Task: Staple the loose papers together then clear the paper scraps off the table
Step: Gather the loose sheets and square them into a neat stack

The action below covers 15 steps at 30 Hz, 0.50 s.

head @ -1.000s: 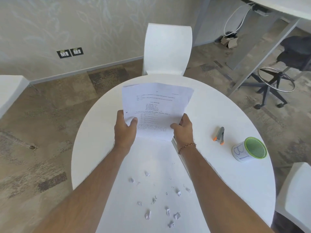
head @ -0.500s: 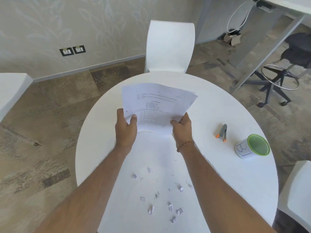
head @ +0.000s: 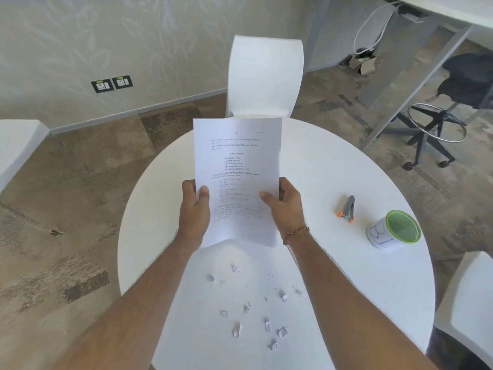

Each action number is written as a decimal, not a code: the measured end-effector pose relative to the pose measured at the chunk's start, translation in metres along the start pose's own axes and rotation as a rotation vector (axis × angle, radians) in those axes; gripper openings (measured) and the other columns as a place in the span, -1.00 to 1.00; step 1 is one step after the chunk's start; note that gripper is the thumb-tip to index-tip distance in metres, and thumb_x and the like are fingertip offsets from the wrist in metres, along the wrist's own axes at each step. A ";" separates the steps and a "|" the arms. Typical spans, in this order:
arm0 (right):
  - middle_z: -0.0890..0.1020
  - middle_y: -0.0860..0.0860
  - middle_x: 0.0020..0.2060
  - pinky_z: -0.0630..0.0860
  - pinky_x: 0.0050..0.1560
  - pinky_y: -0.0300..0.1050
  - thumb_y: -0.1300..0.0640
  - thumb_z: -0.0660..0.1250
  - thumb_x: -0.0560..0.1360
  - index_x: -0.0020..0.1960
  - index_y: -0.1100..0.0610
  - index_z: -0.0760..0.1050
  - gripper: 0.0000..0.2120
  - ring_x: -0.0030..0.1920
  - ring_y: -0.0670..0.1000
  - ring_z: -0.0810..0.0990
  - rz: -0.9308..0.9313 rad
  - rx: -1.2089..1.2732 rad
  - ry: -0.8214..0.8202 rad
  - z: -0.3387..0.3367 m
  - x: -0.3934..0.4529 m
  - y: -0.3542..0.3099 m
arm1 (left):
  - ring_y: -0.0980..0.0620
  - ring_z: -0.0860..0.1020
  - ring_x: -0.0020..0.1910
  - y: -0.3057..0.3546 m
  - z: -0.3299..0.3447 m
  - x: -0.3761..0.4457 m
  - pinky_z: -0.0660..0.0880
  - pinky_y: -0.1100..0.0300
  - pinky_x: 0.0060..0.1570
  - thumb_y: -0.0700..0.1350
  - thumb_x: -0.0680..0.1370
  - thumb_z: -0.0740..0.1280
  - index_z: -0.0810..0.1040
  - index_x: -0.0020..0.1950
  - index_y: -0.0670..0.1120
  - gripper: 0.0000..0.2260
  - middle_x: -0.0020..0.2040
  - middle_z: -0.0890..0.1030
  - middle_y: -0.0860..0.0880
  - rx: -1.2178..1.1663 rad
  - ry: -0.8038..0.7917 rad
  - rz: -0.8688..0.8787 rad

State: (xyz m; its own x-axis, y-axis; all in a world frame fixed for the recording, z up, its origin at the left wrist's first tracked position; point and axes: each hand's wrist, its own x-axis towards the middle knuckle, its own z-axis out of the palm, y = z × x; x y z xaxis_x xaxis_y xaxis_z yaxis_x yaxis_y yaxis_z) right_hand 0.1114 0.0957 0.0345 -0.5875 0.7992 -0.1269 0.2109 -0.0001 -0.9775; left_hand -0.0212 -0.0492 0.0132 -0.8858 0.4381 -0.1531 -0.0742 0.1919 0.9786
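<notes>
Forearms reach over the round white table [head: 333, 166]; our left hand [head: 194, 209] and right hand [head: 286, 204] pinch the printed white paper sheets [head: 237, 166] upright, thumbs in front. Crumpled white paper scraps [head: 268, 325] lie below, the grey-orange stapler [head: 347, 209] right.

The green-rimmed cup [head: 394, 231] on the tabletop [head: 333, 161] carries a white label hand-lettered "BI" in blue, while the papers [head: 237, 177] bear printed lines too small and blurred to read.
</notes>
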 end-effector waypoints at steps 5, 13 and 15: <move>0.70 -0.08 -0.06 0.58 -0.11 -0.22 0.26 0.34 0.50 0.10 0.05 0.55 -0.78 -0.07 -0.05 0.66 -0.066 -0.154 -0.053 -0.012 0.002 -0.025 | 0.04 0.52 -0.04 0.003 0.008 0.003 0.47 0.09 0.02 -0.11 0.67 0.14 0.39 0.16 -0.05 -0.90 0.02 0.57 -0.02 -0.164 0.059 -0.034; 0.56 0.16 -0.31 0.50 -0.27 0.00 0.31 0.18 0.44 0.00 0.13 0.52 -0.78 -0.27 0.22 0.48 -0.371 -0.806 -0.024 -0.017 0.006 -0.091 | -0.01 0.49 -0.05 -0.009 0.019 0.000 0.40 0.13 -0.04 -0.19 0.60 0.22 0.37 0.31 0.05 -0.70 0.18 0.53 -0.03 -0.122 0.011 -0.279; 0.56 0.16 -0.25 0.49 -0.25 -0.03 0.29 0.17 0.45 0.12 0.06 0.53 -0.68 -0.22 0.23 0.50 -0.381 -0.936 -0.048 -0.011 0.002 -0.106 | -0.06 0.47 0.01 -0.016 0.021 -0.006 0.36 0.11 -0.03 -0.23 0.59 0.21 0.37 0.28 0.06 -0.69 0.27 0.52 -0.11 -0.091 -0.008 -0.295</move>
State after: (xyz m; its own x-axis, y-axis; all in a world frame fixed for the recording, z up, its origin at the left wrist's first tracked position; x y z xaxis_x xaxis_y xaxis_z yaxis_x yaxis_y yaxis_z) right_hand 0.0967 0.1045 0.1399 -0.7700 0.6225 0.1398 0.5184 0.7382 -0.4318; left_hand -0.0050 -0.0368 -0.0041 -0.8160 0.3823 -0.4336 -0.3692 0.2325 0.8998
